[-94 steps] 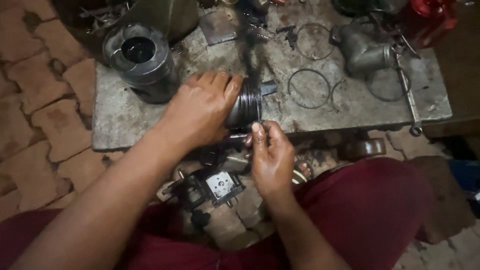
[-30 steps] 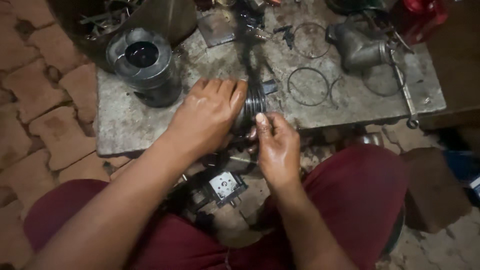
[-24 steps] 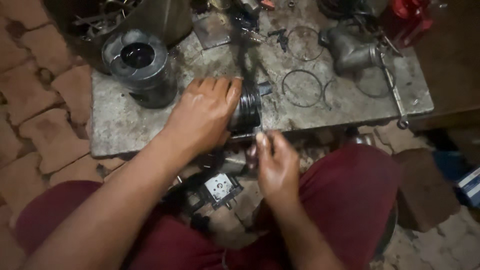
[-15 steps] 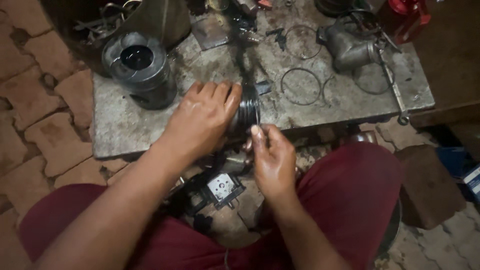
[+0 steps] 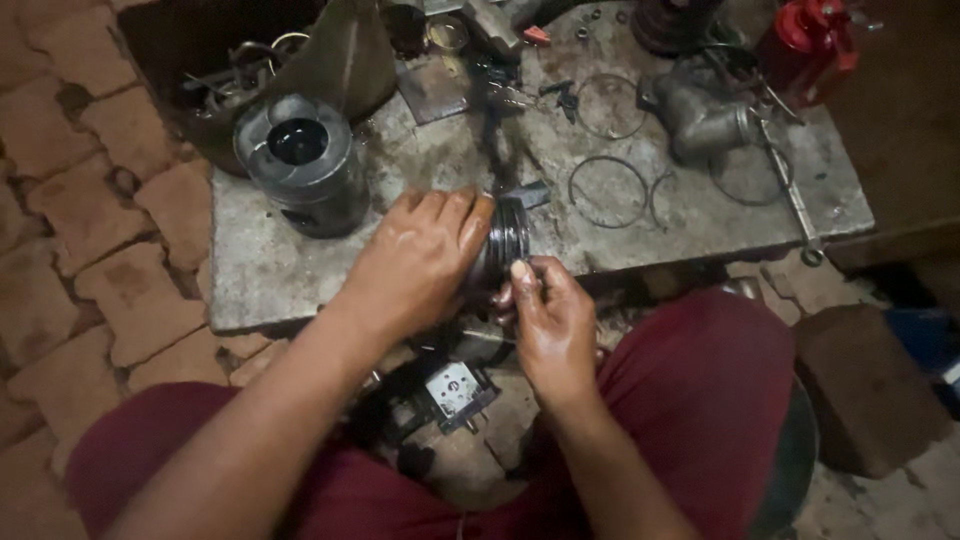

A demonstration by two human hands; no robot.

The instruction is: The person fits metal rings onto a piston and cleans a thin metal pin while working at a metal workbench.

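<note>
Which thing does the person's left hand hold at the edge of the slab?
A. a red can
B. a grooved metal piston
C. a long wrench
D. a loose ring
B: the left hand wraps around the grooved metal piston at the slab edge, while the right hand pinches at its rim.

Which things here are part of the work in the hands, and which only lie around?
In hand:
- piston, gripped by left hand
- right hand, fingertips at piston's grooved edge

Lying about:
- second piston on slab
- loose rings
- grey pipe elbow
- wrench
- red can
</note>
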